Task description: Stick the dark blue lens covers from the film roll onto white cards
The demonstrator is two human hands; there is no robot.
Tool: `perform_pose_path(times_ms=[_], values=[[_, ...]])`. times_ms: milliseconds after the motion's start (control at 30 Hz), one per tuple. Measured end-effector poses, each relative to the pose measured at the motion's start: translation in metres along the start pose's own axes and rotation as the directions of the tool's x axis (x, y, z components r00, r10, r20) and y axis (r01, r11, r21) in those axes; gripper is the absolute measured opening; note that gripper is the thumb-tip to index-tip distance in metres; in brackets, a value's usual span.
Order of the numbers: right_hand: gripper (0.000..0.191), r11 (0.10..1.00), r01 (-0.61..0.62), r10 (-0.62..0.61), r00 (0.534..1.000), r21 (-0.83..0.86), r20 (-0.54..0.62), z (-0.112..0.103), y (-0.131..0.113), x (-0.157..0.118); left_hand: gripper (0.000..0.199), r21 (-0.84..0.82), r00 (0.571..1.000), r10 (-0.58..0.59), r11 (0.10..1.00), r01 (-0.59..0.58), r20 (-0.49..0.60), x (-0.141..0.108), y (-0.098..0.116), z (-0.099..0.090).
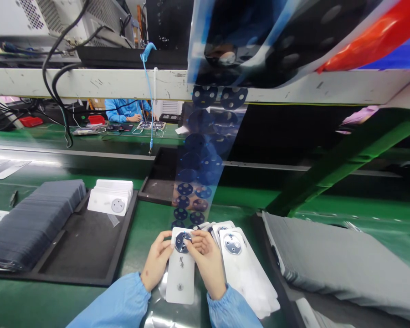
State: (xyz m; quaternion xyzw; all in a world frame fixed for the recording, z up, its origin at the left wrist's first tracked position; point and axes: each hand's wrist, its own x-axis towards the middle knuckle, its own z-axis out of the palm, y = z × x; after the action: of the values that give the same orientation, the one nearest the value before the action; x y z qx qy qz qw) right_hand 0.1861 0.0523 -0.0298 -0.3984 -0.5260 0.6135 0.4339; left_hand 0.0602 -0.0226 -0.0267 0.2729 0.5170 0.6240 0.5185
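head view, left hand (156, 262) and right hand (207, 259) grasping white panel (180, 278), dark characters (182, 263) unreadably small

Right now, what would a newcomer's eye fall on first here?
Probably the see-through strip of dark discs, hanging at the centre in front of the white beam. Next, likely the white panel at lower centre, in the left hand, with the right hand at its dark round patch. The bright red plastic at the upper right also stands out.
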Motion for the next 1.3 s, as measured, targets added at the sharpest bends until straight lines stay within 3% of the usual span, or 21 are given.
perform_pose_path(times_ms=[333, 567, 800, 933, 1000, 1133, 1300], values=[[0.029, 0.998, 0.036, -0.036, 0.999, -0.045, 0.003, 0.002, 0.001, 0.0, 0.045, 0.014, 1.0, 0.015, 1.0, -0.015, -0.009, -0.001, 0.0, 0.0], [0.025, 0.969, 0.13, -0.126, 0.991, -0.208, 0.034, 0.004, 0.004, -0.003, 0.04, -0.009, 0.998, 0.043, 0.999, -0.043, -0.05, 0.001, -0.005, 0.002], [0.034, 0.797, 0.374, -0.388, 0.919, -0.474, 0.072, 0.013, 0.008, -0.017, 0.036, -0.044, 0.994, 0.087, 0.995, -0.09, -0.069, 0.002, -0.007, 0.0], [0.046, 0.695, 0.38, -0.462, 0.887, -0.61, 0.026, 0.01, 0.01, -0.013, 0.038, -0.082, 0.99, 0.079, 0.993, -0.089, -0.119, 0.003, -0.007, -0.001], [0.048, 0.736, 0.356, -0.415, 0.909, -0.576, 0.032, 0.007, 0.01, -0.01, 0.038, -0.091, 0.989, 0.081, 0.992, -0.092, -0.125, 0.003, -0.007, -0.001], [0.032, 0.932, 0.224, -0.184, 0.97, -0.284, 0.162, 0.006, 0.005, -0.008, 0.037, -0.097, 0.992, 0.09, 0.99, -0.099, -0.09, 0.002, -0.005, 0.0], [0.025, 0.984, 0.103, -0.077, 0.982, -0.143, 0.173, 0.008, -0.003, -0.011, 0.043, -0.125, 0.994, 0.069, 0.989, -0.08, -0.09, 0.002, -0.003, 0.001]])
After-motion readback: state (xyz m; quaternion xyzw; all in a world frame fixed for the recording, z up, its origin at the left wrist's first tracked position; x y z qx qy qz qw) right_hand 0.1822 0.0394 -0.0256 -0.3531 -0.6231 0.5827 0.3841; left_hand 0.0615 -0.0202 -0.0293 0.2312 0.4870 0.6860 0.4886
